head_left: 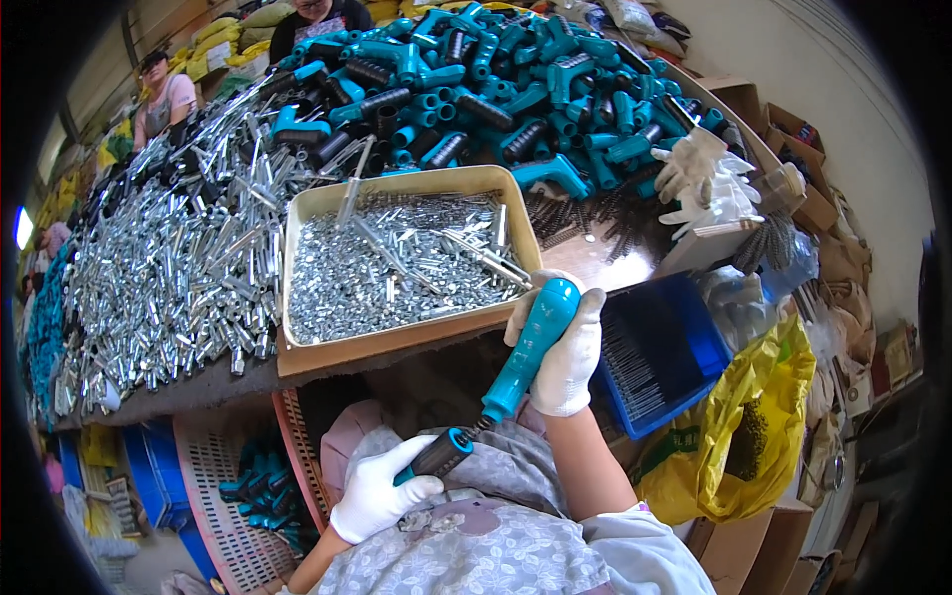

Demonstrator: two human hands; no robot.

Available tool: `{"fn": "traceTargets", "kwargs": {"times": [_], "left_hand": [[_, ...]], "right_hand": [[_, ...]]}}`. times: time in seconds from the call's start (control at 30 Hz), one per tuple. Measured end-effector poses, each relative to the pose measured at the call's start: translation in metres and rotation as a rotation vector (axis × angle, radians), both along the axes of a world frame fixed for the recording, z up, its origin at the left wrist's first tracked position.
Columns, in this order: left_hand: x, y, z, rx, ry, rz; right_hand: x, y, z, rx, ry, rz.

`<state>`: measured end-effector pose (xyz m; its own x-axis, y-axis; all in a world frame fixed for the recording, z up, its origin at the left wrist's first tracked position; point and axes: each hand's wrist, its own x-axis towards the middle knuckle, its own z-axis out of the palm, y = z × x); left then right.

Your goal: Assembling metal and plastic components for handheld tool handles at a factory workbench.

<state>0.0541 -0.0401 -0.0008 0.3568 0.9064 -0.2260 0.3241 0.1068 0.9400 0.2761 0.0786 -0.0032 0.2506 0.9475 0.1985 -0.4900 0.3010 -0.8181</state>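
In front of my apron, my gloved right hand (572, 359) is wrapped round a teal plastic handle (534, 337) with a rounded top, tilted with its narrow end down to the left. Lower and to the left, my gloved left hand (382, 496) grips a black and teal grip piece (442, 454). A short dark stem (480, 426), perhaps a spring, bridges the gap between the two pieces. Just beyond my hands stands a cream tray (523, 230) of small metal parts, some long rods lying across them.
Loose metal tubes (169, 268) cover the table's left side; teal and black handles (476, 79) are heaped behind. White gloves (709, 183) and dark springs lie right. A blue bin (699, 317), yellow bag (759, 436) and pink crate (213, 496) flank me. Two people are across the table.
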Motion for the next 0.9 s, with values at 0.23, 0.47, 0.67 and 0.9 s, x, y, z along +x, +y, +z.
{"fn": "traceTargets", "kwargs": {"times": [0.23,0.47,0.67,0.9], "left_hand": [[0.0,0.002,-0.028,0.0,0.025,0.115],[0.008,0.01,-0.056,0.096,0.147,0.13],[-0.005,0.03,-0.064,0.227,0.021,-0.087],[-0.007,0.05,-0.022,0.411,0.353,-0.457]], "right_hand": [[-0.004,-0.015,-0.001,0.203,-0.117,-0.124],[0.008,-0.034,0.001,0.324,-0.062,0.106],[0.057,-0.061,-0.015,0.059,-0.072,0.611],[0.08,-0.092,-0.013,-0.156,-0.751,0.834]]}}
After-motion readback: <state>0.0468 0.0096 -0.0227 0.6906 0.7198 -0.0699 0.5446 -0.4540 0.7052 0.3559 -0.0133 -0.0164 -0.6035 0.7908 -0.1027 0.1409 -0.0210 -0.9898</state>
